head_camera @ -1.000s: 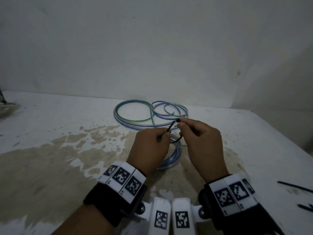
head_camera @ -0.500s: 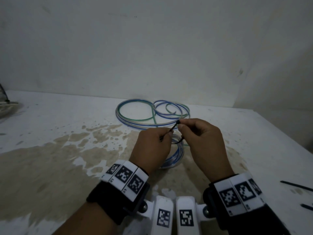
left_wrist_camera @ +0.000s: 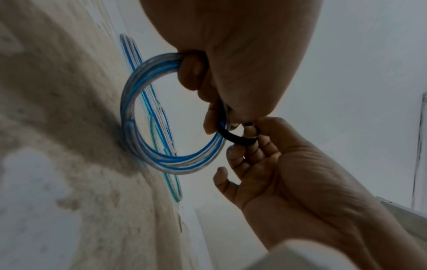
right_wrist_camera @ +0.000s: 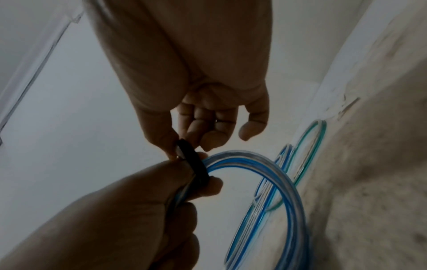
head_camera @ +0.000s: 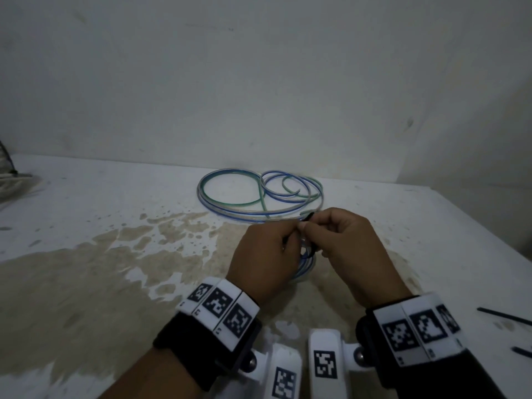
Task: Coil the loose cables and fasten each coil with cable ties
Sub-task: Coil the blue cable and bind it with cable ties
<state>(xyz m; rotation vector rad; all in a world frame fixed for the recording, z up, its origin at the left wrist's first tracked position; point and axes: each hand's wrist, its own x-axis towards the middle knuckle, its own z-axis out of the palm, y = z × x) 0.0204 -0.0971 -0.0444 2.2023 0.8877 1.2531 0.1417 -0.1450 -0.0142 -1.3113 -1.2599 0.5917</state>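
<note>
A small coil of clear and blue cable (left_wrist_camera: 148, 138) (right_wrist_camera: 277, 175) (head_camera: 305, 266) stands on edge on the table, its top gripped in my left hand (head_camera: 267, 254) (left_wrist_camera: 231, 64) (right_wrist_camera: 138, 210). A black cable tie (left_wrist_camera: 235, 137) (right_wrist_camera: 196, 164) (head_camera: 309, 249) loops round the coil's strands. My right hand (head_camera: 345, 249) (right_wrist_camera: 196, 109) (left_wrist_camera: 289, 164) pinches the tie's head end between thumb and forefinger, right against my left fingertips. The tie's tail runs into my left hand, where it is hidden.
A loose blue, green and clear cable (head_camera: 259, 197) lies in wide loops behind my hands, near the wall. Two spare black ties (head_camera: 503, 315) lie at the table's right edge. The white tabletop (head_camera: 86, 240) has a large brown stain. Some cord sits at far left (head_camera: 11, 180).
My two hands have drawn closer together and the tie's loop round the coil has become smaller. The straight tail that stuck up between the hands is now mostly hidden.
</note>
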